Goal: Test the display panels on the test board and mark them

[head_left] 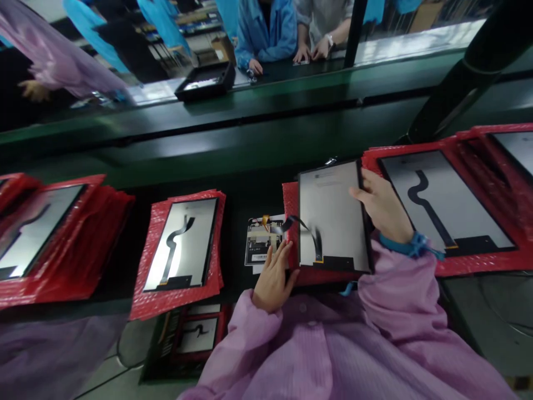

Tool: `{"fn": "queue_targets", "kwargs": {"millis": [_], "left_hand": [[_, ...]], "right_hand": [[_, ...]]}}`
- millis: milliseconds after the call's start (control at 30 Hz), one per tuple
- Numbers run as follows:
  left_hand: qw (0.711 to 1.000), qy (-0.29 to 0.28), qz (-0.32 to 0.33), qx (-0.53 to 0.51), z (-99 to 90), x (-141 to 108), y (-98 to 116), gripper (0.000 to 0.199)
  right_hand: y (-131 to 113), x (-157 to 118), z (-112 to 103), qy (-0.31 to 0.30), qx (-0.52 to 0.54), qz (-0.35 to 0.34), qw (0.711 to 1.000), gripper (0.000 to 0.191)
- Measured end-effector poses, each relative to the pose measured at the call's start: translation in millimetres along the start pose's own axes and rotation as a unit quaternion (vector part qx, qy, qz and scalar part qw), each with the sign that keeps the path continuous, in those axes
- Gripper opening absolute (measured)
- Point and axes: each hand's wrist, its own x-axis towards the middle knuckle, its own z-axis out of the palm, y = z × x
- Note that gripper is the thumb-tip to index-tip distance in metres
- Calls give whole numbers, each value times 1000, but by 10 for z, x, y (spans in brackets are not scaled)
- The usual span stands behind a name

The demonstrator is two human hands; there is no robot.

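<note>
My right hand (pixel 385 206) grips the right edge of a display panel (pixel 331 214), its thumb on the panel's silvery back and its fingers out of sight. The panel is tilted above a red bubble-wrap sheet (pixel 291 203). From its lower part a black ribbon cable (pixel 317 244) curves left toward a small device with an exposed circuit board (pixel 262 239). My left hand (pixel 272 278) lies with fingers stretched at the board's lower right edge, beside the red wrap. An orange flex strip (pixel 265 222) stands up at the board's top.
Display panels on red bubble wrap lie at left (pixel 183 239) and right (pixel 445 205), with a thicker wrapped stack (pixel 95 239) farther left. Behind runs a green-edged bench (pixel 187 139) with a black tray (pixel 206 80). A dark post (pixel 449 94) rises at right. Other people sit opposite.
</note>
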Motion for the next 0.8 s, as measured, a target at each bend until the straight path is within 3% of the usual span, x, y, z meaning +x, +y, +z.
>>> {"fn": "queue_targets", "kwargs": {"millis": [67, 167, 300, 400, 500, 600, 700, 800], "left_hand": [[1000, 13, 4, -23, -15, -3, -18, 72], [999, 12, 12, -27, -4, -9, -32, 71], [1000, -7, 17, 2, -19, -20, -8, 68], [999, 1, 52, 9, -216, 83, 14, 52], [993, 75, 87, -1, -531, 417, -31, 23], [984, 157, 79, 27, -725, 909, -182, 19], [990, 111, 63, 51, -696, 1286, -377, 22], [997, 16, 65, 26, -560, 1383, -510, 25]], "right_hand": [[34, 96, 143, -34, 64, 69, 995, 33], [162, 197, 284, -75, -6, 114, 991, 32], [273, 161, 270, -33, -150, 106, 982, 27], [211, 80, 301, -7, -206, 41, 978, 24], [136, 88, 508, -132, -191, -62, 971, 22], [143, 163, 782, -251, -132, -92, 954, 21], [199, 192, 940, -274, -112, -91, 951, 18], [242, 157, 953, -280, -96, -96, 950, 10]]}}
